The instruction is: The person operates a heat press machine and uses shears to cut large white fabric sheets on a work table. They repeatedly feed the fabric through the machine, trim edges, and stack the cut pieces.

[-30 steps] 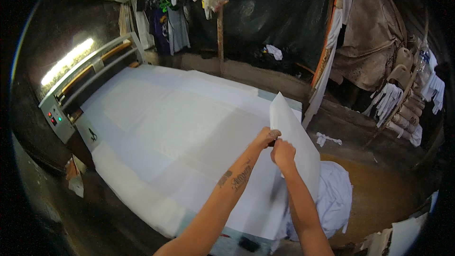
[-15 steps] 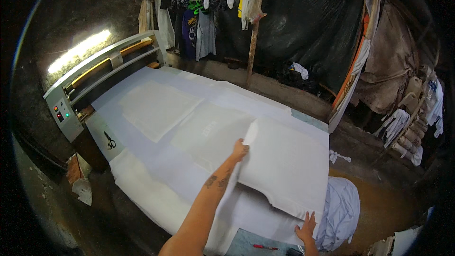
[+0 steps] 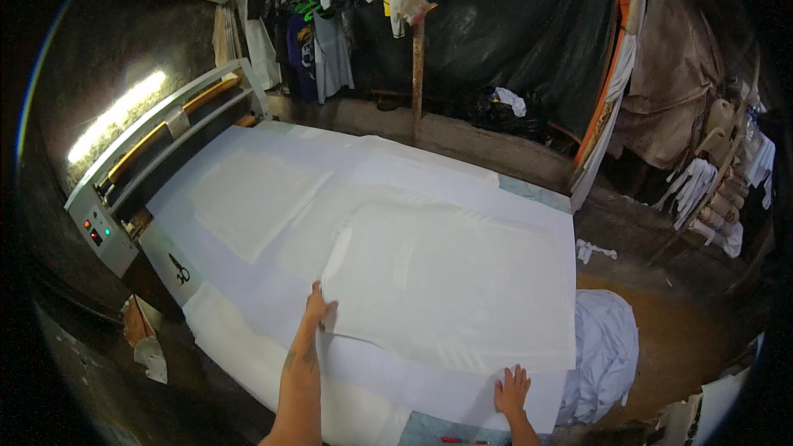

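White fabric panel (image 3: 446, 289): spread flat on the table (image 3: 533, 190).
Left hand (image 3: 318, 307): at panel's left edge; cannot tell if gripping.
Right hand (image 3: 512, 394): released, fingers spread, near edge.
Writing: faint panel marks, illegible.

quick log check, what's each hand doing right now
Left hand: at the edge of the flat white fabric panel, grip unclear.
Right hand: open, holding nothing.

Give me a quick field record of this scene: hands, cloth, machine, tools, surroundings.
Left hand: at near left corner of white cloth piece; grip unclear
Right hand: fingers spread, by the piece's near edge
Piece: mostly flat on table
Machine: grey roller machine at table's left end, indicators lit
Tools: dark scissors near machine; red pen-like item at near edge
Surroundings: bundled pale cloth beyond table's right end
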`<state>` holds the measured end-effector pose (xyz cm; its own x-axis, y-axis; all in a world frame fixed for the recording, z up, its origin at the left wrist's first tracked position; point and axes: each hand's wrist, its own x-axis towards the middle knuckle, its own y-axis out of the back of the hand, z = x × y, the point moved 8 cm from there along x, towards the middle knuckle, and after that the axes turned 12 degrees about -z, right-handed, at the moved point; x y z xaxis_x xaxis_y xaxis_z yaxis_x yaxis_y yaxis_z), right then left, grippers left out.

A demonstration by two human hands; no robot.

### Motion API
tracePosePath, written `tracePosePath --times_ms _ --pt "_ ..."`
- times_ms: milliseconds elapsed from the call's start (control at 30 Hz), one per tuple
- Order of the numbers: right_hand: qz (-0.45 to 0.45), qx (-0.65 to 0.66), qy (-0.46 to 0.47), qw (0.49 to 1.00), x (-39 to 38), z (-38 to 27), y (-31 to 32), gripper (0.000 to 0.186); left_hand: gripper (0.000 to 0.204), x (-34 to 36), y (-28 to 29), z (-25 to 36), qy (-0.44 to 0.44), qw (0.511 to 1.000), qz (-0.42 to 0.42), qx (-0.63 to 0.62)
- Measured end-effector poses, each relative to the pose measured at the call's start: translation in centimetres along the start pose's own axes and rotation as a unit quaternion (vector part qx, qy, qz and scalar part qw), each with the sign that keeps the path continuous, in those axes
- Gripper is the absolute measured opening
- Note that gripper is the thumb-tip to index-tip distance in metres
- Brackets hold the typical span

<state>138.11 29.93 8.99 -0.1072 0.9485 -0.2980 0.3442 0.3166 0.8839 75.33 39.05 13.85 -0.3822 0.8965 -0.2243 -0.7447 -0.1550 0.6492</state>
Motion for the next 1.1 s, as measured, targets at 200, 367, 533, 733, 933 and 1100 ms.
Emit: tracePosePath --times_ms 200,367,533,733,933,1100 --pt "0.028 -0.003 -0.021 0.999 1.2 2.5 1.2 0.054 0.052 -1.5 -3.0 2.3 -0.092 0.995 0.011 0.043" --pt "0.148 0.018 -0.132 0.98 2.6 9.8 5.7 0.059 0.039 1.1 -6.2 6.1 -0.123 0.992 -0.017 0.037" --pt "0.21 0.331 -0.389 0.833 0.6 25.8 5.2 0.069 0.041 1.1 -7.3 4.1 -0.025 1.0 0.016 -0.003" --pt "0.066 0.751 -0.261 0.604 4.3 35.5 -4.3 0.097 0.029 -1.3 -8.1 4.6 -0.14 0.987 0.024 0.081" --pt "0.103 0.819 -0.059 0.562 5.1 32.3 -4.7 0.06 0.034 -0.4 -7.3 4.5 -0.15 0.985 0.064 0.061" --pt "0.228 0.655 0.022 0.72 2.0 33.4 -1.6 0.038 0.039 0.7 -7.9 3.3 -0.059 0.998 0.026 -0.019"
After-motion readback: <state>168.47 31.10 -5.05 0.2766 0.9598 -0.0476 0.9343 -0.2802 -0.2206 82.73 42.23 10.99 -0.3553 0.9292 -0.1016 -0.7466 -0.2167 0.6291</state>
